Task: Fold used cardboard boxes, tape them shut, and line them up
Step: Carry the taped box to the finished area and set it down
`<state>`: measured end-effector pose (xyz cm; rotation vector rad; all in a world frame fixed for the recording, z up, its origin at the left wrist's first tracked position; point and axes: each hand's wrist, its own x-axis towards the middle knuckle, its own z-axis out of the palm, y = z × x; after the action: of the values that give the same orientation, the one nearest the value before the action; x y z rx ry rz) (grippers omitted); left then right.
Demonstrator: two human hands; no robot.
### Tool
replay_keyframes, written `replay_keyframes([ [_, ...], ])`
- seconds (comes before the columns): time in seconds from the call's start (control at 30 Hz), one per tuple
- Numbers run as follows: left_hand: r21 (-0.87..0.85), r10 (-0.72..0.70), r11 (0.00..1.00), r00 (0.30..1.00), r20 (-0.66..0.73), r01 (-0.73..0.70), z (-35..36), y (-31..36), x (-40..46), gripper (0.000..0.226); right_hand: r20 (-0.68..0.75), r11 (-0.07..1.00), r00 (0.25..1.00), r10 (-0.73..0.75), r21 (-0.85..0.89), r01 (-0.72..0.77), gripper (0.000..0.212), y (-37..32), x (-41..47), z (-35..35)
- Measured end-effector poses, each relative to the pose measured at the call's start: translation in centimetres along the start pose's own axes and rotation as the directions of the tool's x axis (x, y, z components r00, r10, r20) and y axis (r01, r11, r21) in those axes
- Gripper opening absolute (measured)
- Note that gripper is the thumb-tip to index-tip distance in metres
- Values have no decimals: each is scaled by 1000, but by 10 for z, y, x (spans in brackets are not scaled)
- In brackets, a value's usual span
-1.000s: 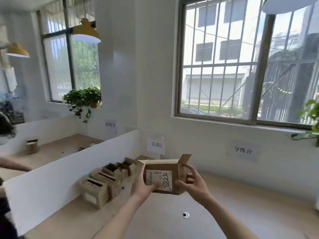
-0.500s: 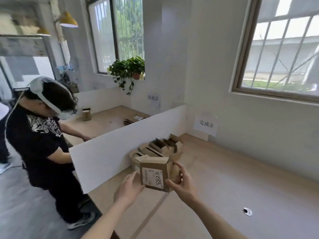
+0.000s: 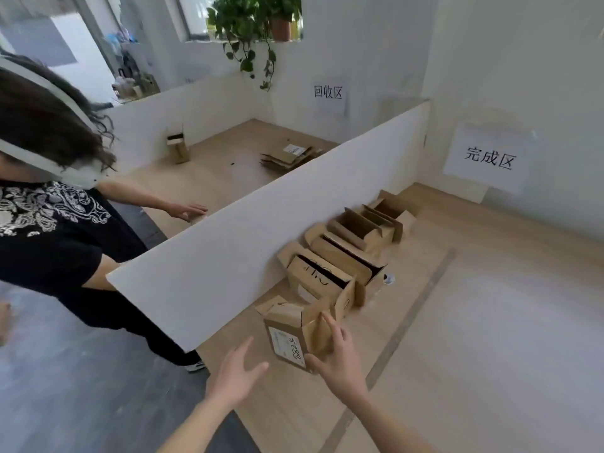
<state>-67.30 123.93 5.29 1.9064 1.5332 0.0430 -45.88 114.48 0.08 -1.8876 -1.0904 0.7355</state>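
Right, the labelled box (image 3: 295, 335) is down at the near end of the row of boxes (image 3: 351, 253), on the wooden counter (image 3: 490, 322), close beside the white divider (image 3: 228, 243). My right hand (image 3: 338, 353) is the one on it: fingers up the side face, thumb at the lower front corner by the shipping label, so I'd call that a light curled hold on the box. My left hand (image 3: 237, 371) is off it, fingers spread and relaxed, holding nothing, just left of the box with a clear gap.

The relation that matters: the row runs away from me along the divider, up-right in the head view, toward the wall sign (image 3: 487, 158). The box sits ahead of and between my hands, nearer the right one. Next box in line is just beyond it; I can't tell if they touch.

My read: this is the line-up step, and the box looks a bit twisted against the row axis. The top flaps look partly raised; I can't see any tape. The right hand is best placed to nudge it square.

Another person (image 3: 49, 204) stands on the far side of the divider.
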Motion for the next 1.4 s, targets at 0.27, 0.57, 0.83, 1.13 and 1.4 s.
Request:
replay_keyframes([
  [0.27,70,-41,997,995,94,34,14,-24,61,80,19,998,999,30,-47,-29,109,18,46,38],
  [0.57,88,5,996,987,163,-20,21,-33,90,82,-45,990,999,21,-135,-27,111,24,79,63],
  [0.83,103,7,994,987,159,-24,27,-40,100,82,-66,972,997,49,-226,-63,110,41,87,75],
  [1.13,97,64,992,984,166,-81,29,-25,99,80,-67,975,996,66,-206,-78,98,41,71,68],
  [1.4,188,192,959,973,126,-213,11,9,72,74,-54,949,997,53,-309,-67,88,26,32,31],
])
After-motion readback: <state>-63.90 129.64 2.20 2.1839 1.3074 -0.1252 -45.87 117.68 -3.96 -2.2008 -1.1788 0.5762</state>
